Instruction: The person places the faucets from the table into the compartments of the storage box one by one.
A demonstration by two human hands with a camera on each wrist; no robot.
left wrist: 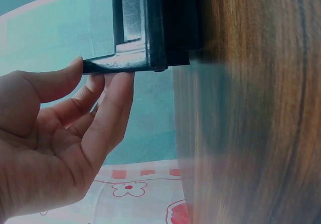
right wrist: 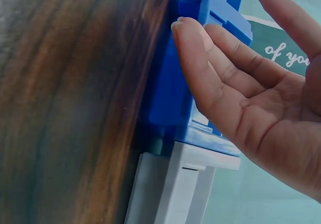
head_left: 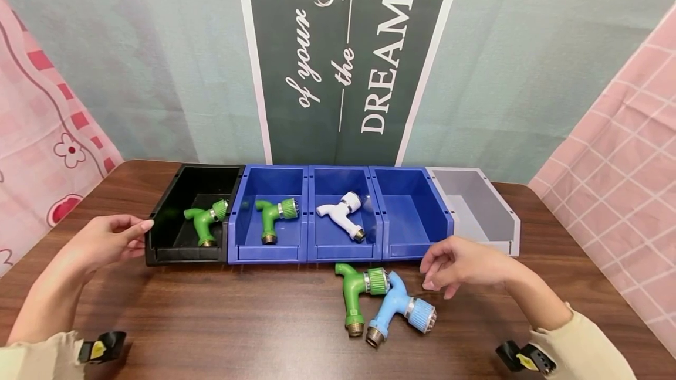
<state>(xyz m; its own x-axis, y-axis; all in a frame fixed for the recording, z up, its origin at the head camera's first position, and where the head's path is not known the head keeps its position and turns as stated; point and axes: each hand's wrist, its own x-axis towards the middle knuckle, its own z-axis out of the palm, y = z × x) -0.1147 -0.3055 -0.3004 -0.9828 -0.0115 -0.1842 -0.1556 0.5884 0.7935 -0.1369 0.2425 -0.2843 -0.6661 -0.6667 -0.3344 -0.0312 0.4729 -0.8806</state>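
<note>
At the near left corner of the black bin [head_left: 187, 255], my left hand [head_left: 108, 242] grips the side wall. In the left wrist view the thumb is at the tip of the black rim [left wrist: 115, 63] and the fingers lie against the outer side. My right hand [head_left: 467, 263] hovers in front of the rightmost blue bin [head_left: 409, 221], its fingers loosely bent and holding nothing. Just left of it on the table, a light blue tap [head_left: 396, 305] lies against a green tap [head_left: 352, 298]; both have ridged knobs and brass-coloured threaded ends.
A green tap [head_left: 203, 221] lies in the black bin. The left blue bin holds another green tap [head_left: 270, 219], the middle blue bin a white tap [head_left: 340, 216]. A grey bin [head_left: 499, 207] ends the row. Curtains surround the wooden table [head_left: 237, 321].
</note>
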